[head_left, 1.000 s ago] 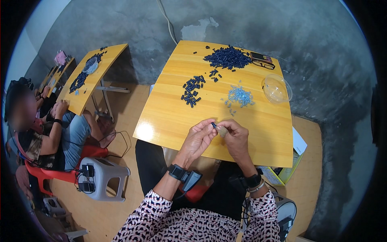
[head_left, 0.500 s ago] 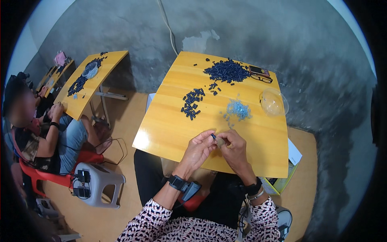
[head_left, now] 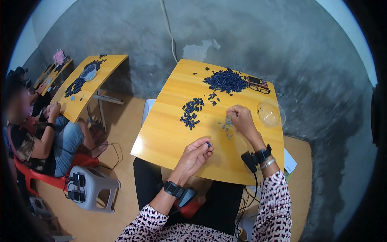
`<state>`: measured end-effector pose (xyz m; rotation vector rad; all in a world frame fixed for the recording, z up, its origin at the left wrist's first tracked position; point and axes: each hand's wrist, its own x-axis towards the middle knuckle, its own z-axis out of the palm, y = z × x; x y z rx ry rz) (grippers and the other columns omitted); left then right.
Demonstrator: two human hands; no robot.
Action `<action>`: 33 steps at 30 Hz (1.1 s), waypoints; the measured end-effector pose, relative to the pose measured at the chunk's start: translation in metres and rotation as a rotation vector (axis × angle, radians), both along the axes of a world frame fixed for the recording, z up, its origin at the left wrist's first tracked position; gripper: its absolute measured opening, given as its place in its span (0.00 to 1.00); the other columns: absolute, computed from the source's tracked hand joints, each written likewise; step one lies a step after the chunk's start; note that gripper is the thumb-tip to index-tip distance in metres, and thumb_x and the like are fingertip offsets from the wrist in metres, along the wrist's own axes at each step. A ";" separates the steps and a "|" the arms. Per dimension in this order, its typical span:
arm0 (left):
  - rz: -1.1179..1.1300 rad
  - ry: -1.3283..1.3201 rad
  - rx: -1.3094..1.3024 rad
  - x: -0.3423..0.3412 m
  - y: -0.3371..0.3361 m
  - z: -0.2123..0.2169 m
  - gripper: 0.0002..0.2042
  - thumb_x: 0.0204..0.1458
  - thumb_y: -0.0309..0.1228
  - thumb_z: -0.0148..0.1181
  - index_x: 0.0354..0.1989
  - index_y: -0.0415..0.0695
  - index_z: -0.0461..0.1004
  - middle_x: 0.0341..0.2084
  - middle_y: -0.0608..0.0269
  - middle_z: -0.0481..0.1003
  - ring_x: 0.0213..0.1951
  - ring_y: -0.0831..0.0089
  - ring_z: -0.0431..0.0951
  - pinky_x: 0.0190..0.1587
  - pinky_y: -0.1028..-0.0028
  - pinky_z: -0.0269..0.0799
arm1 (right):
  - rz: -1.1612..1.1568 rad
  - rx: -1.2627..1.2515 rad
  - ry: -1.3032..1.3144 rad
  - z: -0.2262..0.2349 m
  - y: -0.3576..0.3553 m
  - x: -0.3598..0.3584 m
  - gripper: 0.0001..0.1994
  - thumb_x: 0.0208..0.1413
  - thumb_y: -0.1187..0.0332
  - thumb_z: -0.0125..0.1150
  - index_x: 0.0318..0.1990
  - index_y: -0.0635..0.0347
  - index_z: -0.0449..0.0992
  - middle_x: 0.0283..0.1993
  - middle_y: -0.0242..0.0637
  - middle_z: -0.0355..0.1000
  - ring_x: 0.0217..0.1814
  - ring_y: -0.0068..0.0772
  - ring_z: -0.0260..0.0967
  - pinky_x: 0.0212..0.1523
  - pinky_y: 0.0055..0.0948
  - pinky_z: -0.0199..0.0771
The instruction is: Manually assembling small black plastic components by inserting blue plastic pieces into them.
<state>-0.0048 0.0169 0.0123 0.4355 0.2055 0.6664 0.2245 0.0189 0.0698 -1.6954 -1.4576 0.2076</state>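
My left hand (head_left: 194, 156) is closed above the near edge of the yellow table (head_left: 161, 137), pinching a small dark blue cylindrical piece (head_left: 208, 144) between thumb and fingers. Farther out, my right hand (head_left: 242, 119) reaches down to a little heap of light blue small pieces (head_left: 226, 128) and covers much of it. Its fingertips are pressed together at the heap; what they hold is hidden. To the left of that heap lies a loose group of dark blue cylindrical pieces (head_left: 189, 115).
A large dark pile (head_left: 226, 80) of the same cylinders sits at the far side, with a phone (head_left: 258, 82) and glasses (head_left: 261, 89) beside it. A clear plastic bowl (head_left: 271, 113) stands at the right edge. Leftward, another person (head_left: 44, 141) works at a second table (head_left: 115, 64).
My right hand has left my left hand and moved away to the light blue heap. The left hand has dropped slightly toward me and left, still pinching the dark piece.
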 end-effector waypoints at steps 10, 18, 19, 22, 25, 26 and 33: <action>-0.023 0.050 0.003 -0.003 0.001 -0.005 0.10 0.55 0.21 0.54 0.46 0.37 0.72 0.33 0.61 0.74 0.36 0.74 0.74 0.42 0.78 0.71 | 0.080 -0.079 -0.197 -0.034 0.085 0.025 0.06 0.48 0.78 0.53 0.30 0.68 0.76 0.32 0.55 0.72 0.41 0.54 0.69 0.44 0.42 0.70; -0.079 -0.043 -0.031 -0.001 0.004 -0.009 0.10 0.55 0.22 0.54 0.46 0.37 0.72 0.35 0.61 0.74 0.37 0.75 0.73 0.43 0.79 0.71 | -0.036 -0.189 -0.300 -0.040 0.080 0.014 0.07 0.49 0.77 0.53 0.31 0.65 0.78 0.38 0.53 0.71 0.49 0.53 0.65 0.49 0.42 0.68; -0.089 -0.051 -0.035 0.000 0.005 -0.009 0.10 0.55 0.22 0.55 0.45 0.37 0.72 0.35 0.61 0.73 0.37 0.74 0.73 0.43 0.78 0.71 | -0.020 -0.210 -0.312 -0.039 0.078 0.015 0.07 0.49 0.77 0.53 0.32 0.65 0.78 0.39 0.53 0.71 0.49 0.52 0.66 0.49 0.42 0.68; -0.084 -0.037 -0.050 -0.004 0.006 -0.011 0.10 0.55 0.22 0.55 0.45 0.37 0.72 0.36 0.61 0.73 0.37 0.74 0.73 0.43 0.78 0.71 | 0.008 -0.273 -0.166 -0.031 0.078 0.002 0.07 0.49 0.77 0.53 0.33 0.64 0.78 0.41 0.53 0.72 0.49 0.51 0.67 0.50 0.40 0.69; -0.103 -0.063 -0.043 -0.004 0.007 -0.014 0.10 0.55 0.22 0.55 0.46 0.37 0.71 0.36 0.61 0.73 0.38 0.74 0.73 0.44 0.78 0.71 | -0.078 -0.229 -0.135 -0.033 0.080 0.004 0.07 0.48 0.78 0.54 0.34 0.66 0.78 0.42 0.52 0.73 0.49 0.49 0.68 0.50 0.38 0.69; -0.105 -0.066 -0.044 -0.002 0.006 -0.015 0.10 0.55 0.22 0.55 0.46 0.37 0.71 0.36 0.61 0.73 0.38 0.74 0.73 0.44 0.78 0.71 | -0.080 -0.231 -0.138 -0.037 0.081 0.007 0.07 0.48 0.78 0.54 0.34 0.66 0.78 0.42 0.52 0.73 0.49 0.49 0.68 0.50 0.38 0.69; -0.130 -0.073 -0.059 -0.003 0.005 -0.015 0.11 0.56 0.22 0.54 0.47 0.36 0.70 0.36 0.61 0.74 0.38 0.75 0.74 0.44 0.78 0.71 | -0.047 -0.081 -0.396 -0.050 0.083 0.011 0.06 0.50 0.76 0.57 0.34 0.69 0.77 0.38 0.52 0.72 0.43 0.52 0.70 0.45 0.39 0.71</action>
